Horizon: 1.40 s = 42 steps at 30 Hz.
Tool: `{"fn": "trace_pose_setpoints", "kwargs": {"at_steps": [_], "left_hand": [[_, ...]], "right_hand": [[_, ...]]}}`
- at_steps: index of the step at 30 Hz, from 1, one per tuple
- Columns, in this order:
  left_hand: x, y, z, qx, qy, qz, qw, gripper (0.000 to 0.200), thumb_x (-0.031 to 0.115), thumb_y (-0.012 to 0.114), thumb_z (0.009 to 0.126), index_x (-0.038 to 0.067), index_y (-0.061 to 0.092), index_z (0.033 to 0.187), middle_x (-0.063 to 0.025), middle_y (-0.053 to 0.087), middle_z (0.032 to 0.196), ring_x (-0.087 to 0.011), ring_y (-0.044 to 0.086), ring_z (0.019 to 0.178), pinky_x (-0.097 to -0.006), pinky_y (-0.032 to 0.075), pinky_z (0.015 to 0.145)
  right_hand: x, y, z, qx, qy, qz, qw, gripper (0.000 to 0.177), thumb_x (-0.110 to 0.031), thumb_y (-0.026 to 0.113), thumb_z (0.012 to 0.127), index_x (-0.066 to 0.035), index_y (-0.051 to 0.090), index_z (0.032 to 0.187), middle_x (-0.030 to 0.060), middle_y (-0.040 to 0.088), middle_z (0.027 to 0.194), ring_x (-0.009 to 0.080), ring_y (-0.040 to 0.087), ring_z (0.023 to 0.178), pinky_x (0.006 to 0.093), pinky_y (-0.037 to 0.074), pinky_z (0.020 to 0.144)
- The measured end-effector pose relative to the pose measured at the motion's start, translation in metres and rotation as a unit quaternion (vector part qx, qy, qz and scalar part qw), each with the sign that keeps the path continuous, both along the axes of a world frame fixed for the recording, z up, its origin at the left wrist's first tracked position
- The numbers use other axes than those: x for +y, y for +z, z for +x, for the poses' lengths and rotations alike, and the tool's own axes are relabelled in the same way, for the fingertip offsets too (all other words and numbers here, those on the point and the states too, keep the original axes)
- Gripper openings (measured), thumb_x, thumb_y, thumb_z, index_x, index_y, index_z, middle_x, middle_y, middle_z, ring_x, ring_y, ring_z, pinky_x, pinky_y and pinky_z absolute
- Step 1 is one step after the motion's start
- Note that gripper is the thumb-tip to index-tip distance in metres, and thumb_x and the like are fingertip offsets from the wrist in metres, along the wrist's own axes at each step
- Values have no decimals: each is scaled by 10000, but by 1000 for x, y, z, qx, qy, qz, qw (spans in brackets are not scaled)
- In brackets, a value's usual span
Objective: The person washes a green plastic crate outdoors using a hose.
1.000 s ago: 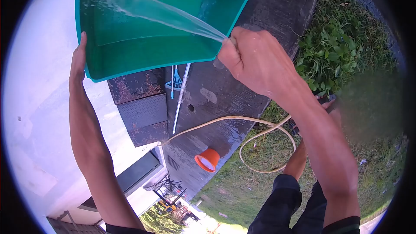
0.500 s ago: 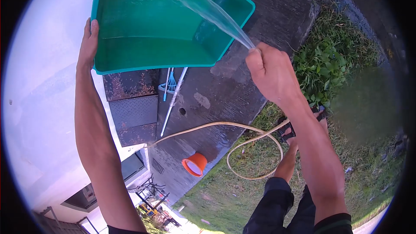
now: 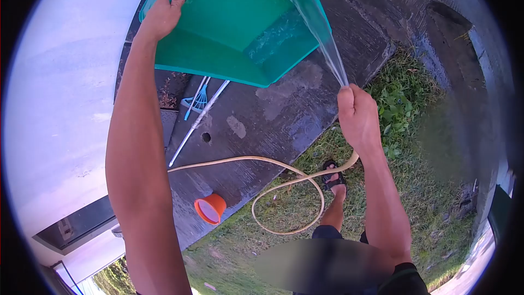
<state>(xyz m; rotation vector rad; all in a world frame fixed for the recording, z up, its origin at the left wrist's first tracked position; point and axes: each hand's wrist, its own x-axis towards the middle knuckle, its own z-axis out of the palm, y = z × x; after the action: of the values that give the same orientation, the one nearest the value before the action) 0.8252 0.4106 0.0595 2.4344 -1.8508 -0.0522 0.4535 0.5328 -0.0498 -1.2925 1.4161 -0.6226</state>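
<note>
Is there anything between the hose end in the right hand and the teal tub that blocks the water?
Nothing visible does. The water jet goes from the right hand, which grips the hose, straight into the teal tub that the left hand holds by its rim. The orange bucket lies aside, lower down.

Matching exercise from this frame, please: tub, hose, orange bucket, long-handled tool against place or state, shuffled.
1 teal tub
2 yellow hose
3 orange bucket
4 long-handled tool

A on its side at the concrete slab edge
B looped on the grass, end in the right hand
C tilted, left hand on its rim
D flat on the slab below the tub

Pairs: 1-C, 2-B, 3-A, 4-D
</note>
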Motion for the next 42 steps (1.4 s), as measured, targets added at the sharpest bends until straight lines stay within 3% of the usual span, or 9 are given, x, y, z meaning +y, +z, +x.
{"fn": "trace_pose_setpoints", "kwargs": {"at_steps": [7,10,12,17,21,28,30,36,42], "left_hand": [[6,5,-1,-14,3,14,1000,845,685,349,890,132,151,1497,-263,373,1419,-424,341,1327,-433,282,1089],[7,14,-17,-55,36,61,996,760,499,369,956,9,113,1477,-283,310,1445,-385,318,1346,-389,244,1116],[1,7,8,-65,9,38,997,834,709,330,878,174,168,1497,-269,420,1382,-445,381,1293,-449,307,1073],[-6,3,24,-115,2,45,992,837,737,277,867,194,171,1495,-273,468,1338,-466,421,1253,-476,334,1047],[-11,1,22,-160,23,50,986,841,742,234,868,180,176,1491,-265,476,1333,-463,434,1241,-500,339,1034],[18,-8,-37,-190,7,10,982,846,718,233,886,114,195,1477,-252,487,1324,-469,464,1206,-536,370,990],[43,-11,-85,-258,21,30,965,780,616,367,918,39,241,1427,-280,546,1186,-447,536,1100,-566,456,860],[33,-34,-128,-291,2,-70,954,723,558,420,924,8,299,1378,-232,587,1027,-385,605,923,-484,535,667],[20,-31,-116,-290,-24,-88,953,660,418,548,855,39,348,1357,-224,603,1019,-359,620,912,-476,536,675]], "right_hand": [[25,-10,25,5,105,-44,993,297,-224,480,886,32,518,740,224,541,547,433,566,545,484,451,543],[30,-23,28,14,121,-86,989,318,-240,449,907,12,490,717,181,483,510,372,522,477,419,423,503],[42,-30,32,28,189,-119,974,311,-248,473,890,8,501,717,197,500,523,381,528,489,436,421,504],[27,-35,14,-2,100,-36,994,302,-236,467,891,12,500,721,200,489,519,399,529,497,457,422,522],[42,-42,7,62,182,-78,978,290,-228,497,872,15,523,717,217,559,546,412,599,551,476,488,562],[43,-108,-42,226,83,5,971,360,-274,473,873,48,583,759,275,577,614,455,609,638,514,491,628],[55,-117,-58,244,119,-2,962,369,-268,461,878,53,602,763,272,576,614,446,609,636,503,492,614],[54,-65,-90,123,49,13,991,304,-214,457,888,23,549,722,243,558,583,423,591,572,474,473,565],[23,-36,-96,86,68,-10,994,273,-212,466,897,6,508,736,195,499,519,407,543,503,462,435,511]]}}
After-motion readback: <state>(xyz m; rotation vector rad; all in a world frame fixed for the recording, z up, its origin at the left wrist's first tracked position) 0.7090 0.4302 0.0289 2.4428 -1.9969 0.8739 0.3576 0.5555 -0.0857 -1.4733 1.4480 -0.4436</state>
